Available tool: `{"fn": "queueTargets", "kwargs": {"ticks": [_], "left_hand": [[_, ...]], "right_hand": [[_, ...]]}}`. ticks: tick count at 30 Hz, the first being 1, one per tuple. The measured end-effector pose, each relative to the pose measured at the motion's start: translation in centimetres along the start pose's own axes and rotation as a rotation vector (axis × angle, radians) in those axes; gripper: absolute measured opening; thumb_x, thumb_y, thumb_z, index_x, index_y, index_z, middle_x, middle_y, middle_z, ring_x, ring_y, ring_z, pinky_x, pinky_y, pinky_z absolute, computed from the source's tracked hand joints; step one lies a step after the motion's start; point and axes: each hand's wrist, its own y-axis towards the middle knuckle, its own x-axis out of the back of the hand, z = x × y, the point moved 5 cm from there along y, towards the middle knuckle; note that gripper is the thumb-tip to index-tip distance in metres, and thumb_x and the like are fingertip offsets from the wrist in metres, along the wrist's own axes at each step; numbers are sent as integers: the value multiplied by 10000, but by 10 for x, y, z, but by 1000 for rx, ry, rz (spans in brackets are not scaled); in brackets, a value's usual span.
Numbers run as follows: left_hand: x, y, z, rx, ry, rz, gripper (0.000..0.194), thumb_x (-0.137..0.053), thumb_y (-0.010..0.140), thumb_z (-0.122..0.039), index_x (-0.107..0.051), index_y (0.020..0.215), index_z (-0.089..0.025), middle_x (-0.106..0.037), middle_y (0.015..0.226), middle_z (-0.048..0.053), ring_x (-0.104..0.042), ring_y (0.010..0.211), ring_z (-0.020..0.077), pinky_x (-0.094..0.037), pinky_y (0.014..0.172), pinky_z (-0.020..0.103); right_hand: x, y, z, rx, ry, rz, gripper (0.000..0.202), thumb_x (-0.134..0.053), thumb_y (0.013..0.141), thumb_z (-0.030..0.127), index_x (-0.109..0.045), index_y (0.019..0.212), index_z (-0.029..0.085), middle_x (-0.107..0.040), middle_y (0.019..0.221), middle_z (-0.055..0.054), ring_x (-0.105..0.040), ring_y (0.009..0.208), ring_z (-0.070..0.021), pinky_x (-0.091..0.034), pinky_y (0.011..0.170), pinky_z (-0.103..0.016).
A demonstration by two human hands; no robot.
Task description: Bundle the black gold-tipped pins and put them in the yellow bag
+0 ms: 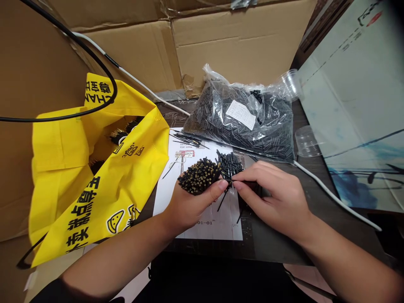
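Note:
My left hand point(192, 202) is wrapped round a thick bundle of thin black wires point(200, 176), whose gold-coloured ends face up. Its thumb and finger also pinch near a single thin black piece. My right hand point(274, 193) is closed in a pinch on that thin black piece, just right of my left thumb. The fingertips of both hands almost meet, and whether the piece is a wire or a small sleeve cannot be made out. Behind them lies a loose pile of short black tubes point(229, 162) on a printed white sheet point(211, 232).
A clear bag of short black tubes point(214, 109) lies behind my hands. At left stands a yellow bag point(126, 176) with more bundles point(117, 137) inside. Loose thin wires point(189, 139), clear plastic cups point(306, 141), a white cable point(334, 195) and cardboard point(227, 46) surround the dark table point(280, 240).

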Motion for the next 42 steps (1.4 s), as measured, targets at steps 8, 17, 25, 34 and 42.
{"fn": "queueTargets", "kwargs": {"ticks": [8, 17, 25, 34, 42], "left_hand": [[1, -1, 21, 53, -231, -49, 332, -732, 909, -460, -692, 1085, -181, -584, 684, -12, -549, 634, 120, -481, 647, 287], [-14, 2, 18, 125, -416, 80, 357, -676, 963, -407, -587, 728, -153, -527, 650, -18, -507, 627, 82, -431, 627, 229], [-29, -1, 22, 311, -667, 246, 506, -712, 914, -497, -544, 608, -132, -484, 548, -11, -517, 560, 89, -433, 575, 216], [-29, -1, 20, 323, -665, 255, 463, -741, 892, -494, -586, 659, -124, -512, 574, -4, -518, 569, 84, -434, 574, 208], [-28, -1, 20, 305, -691, 272, 358, -744, 899, -418, -608, 732, -132, -510, 614, -8, -494, 579, 89, -401, 557, 219]], "right_hand": [[0, 2, -7, -168, 117, -38, 84, -702, 915, 126, -768, 936, 174, -625, 840, -31, -594, 782, -128, -489, 683, -290], [-23, -12, -13, -690, 683, 119, 112, -807, 864, 295, -718, 835, 234, -724, 760, 11, -691, 722, -146, -558, 676, -275], [-27, -9, -7, -635, 916, 17, 109, -814, 858, 231, -713, 820, 210, -684, 801, 4, -736, 688, -173, -651, 686, -363], [-41, -13, -9, -652, 1140, -40, 107, -778, 897, 249, -700, 844, 200, -684, 754, 29, -749, 666, -157, -638, 645, -317], [-38, -15, -9, -597, 1057, -98, 118, -779, 889, 265, -702, 822, 205, -657, 771, 29, -711, 615, -135, -643, 600, -309]]}}
